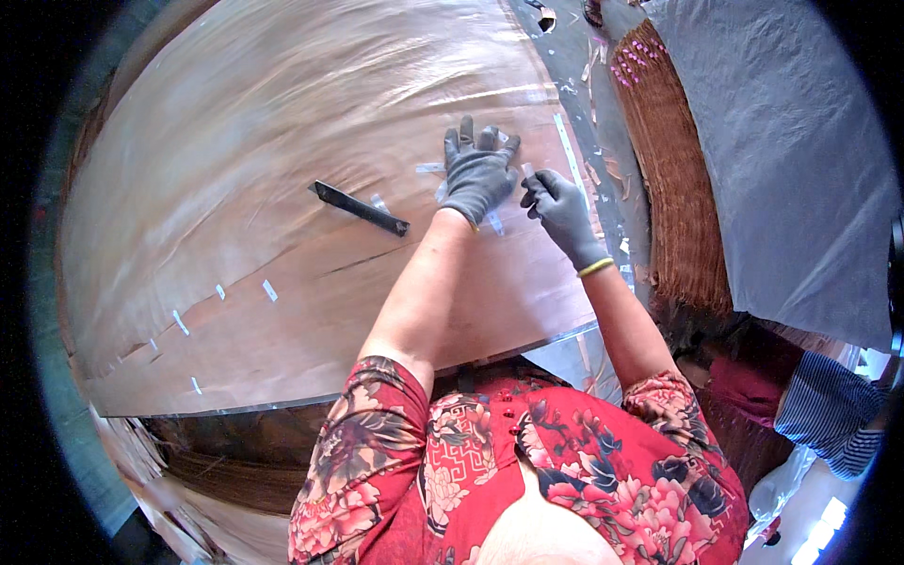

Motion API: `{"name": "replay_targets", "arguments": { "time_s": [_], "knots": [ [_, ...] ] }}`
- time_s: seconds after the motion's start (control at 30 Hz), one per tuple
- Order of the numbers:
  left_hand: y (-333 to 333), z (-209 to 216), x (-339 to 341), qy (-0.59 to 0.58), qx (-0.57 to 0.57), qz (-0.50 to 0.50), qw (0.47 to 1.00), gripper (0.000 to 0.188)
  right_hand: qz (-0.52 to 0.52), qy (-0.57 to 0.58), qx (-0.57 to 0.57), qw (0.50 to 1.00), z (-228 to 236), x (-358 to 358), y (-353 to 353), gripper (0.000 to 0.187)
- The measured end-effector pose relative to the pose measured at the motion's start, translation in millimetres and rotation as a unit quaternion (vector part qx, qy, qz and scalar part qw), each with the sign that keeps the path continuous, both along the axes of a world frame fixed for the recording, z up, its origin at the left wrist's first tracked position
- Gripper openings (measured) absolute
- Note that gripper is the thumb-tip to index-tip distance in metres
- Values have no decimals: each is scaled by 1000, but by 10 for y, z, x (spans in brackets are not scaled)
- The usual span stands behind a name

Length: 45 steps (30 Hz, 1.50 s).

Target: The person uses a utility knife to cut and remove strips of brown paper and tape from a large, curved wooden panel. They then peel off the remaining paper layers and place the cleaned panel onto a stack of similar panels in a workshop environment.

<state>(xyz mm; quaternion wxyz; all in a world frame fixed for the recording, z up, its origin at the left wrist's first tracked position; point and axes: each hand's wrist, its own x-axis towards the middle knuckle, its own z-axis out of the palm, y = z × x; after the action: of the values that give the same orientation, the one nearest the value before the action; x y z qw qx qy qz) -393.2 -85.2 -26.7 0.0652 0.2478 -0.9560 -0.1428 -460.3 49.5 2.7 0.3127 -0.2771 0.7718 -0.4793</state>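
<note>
Under both hands spreads a large, thin, pinkish-brown wood veneer sheet [377, 301], wavy at its far side. My left hand [478, 174], in a grey glove, lies flat on it with the fingers spread. Short translucent tape pieces [429, 168] stick out around that hand. Just to its right, my right hand [562, 212], gloved too, is closed in a pinch on a small piece of tape [527, 170]. Left of my hands a long, dark, flat tool [361, 209] with a slanted end rests on the veneer. More white tape strips [270, 290] dot a seam at the left.
A long pale strip [571, 160] runs along the sheet's right edge. Beyond it stands a stack of brown veneer [678, 179] with pink marks on its far end, beside a big grey sheet [791, 151]. Striped cloth [819, 405] shows at lower right. Scraps litter the gap between.
</note>
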Motion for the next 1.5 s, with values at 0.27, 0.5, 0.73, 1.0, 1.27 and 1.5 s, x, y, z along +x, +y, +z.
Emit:
{"name": "replay_targets", "arguments": {
  "time_s": [0.27,0.5,0.73,1.0,1.27,1.5],
  "knots": [
    [223,380,670,199,447,-23,872,29,28,-188,-180,965,143,343,433,49],
    [870,380,1288,306,432,75,845,13,184,-124,-159,962,171,677,536,51],
    [967,584,1916,363,351,150,850,11,-10,-582,-330,743,10,416,628,39],
    [744,657,2299,408,330,106,844,11,-14,-823,-451,345,145,597,462,61],
    [212,483,3044,315,407,77,854,7,191,-49,-204,959,530,1924,73,54],
    [-11,554,3210,295,412,-12,862,15,109,-112,15,988,536,2677,-181,22]
  ]
}}
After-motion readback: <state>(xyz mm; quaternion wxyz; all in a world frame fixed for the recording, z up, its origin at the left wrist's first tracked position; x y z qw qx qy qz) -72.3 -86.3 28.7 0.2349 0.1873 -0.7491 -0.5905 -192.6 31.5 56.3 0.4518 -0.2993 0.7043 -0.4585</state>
